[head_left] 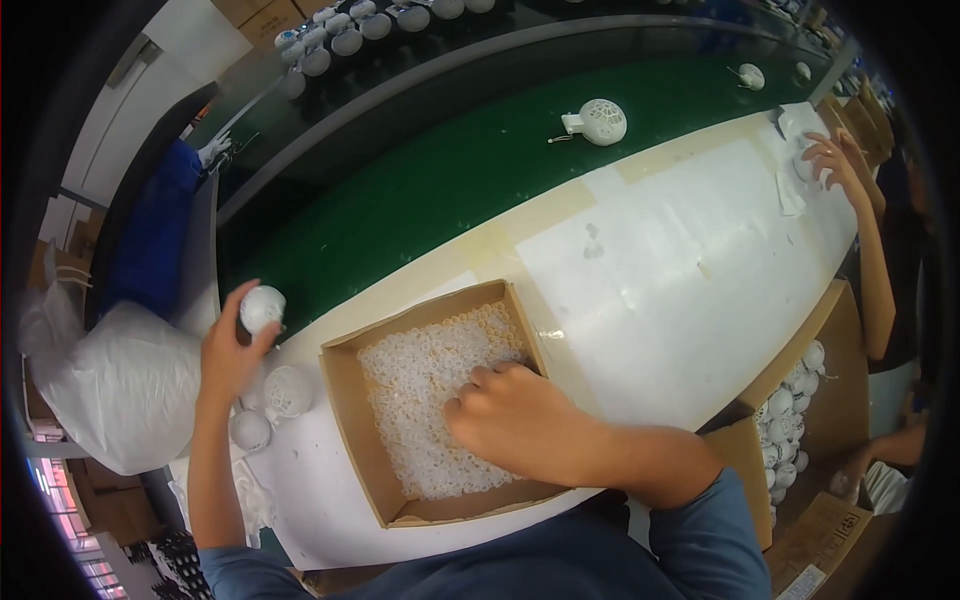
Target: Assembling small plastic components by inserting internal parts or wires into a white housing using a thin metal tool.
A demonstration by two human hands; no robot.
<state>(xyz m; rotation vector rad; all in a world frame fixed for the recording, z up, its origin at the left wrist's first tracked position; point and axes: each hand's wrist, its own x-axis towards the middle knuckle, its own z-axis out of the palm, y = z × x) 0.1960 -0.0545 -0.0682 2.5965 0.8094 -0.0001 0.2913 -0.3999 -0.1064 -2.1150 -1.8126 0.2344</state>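
My left hand (232,345) grips a white round housing with a lattice pattern (262,309) between thumb and fingers, by the belt's near left edge. Over an open cardboard box (364,470), my right hand (515,418) reaches in with fingers curled down. Small translucent ring-like plastic pieces (425,400) fill the box, and the fingertips are hidden among them. Whether they pinch any piece does not show. Two more white round housings, a larger one (288,391) and a smaller one (250,430), rest on the white table left of the box.
Beyond the table runs a green conveyor belt (400,220) carrying a white lattice unit (603,122). A co-worker's hands (835,165) work at the table's right end. At the lower right stands a carton of white round parts (785,430). A plastic bag (125,390) bulges at left.
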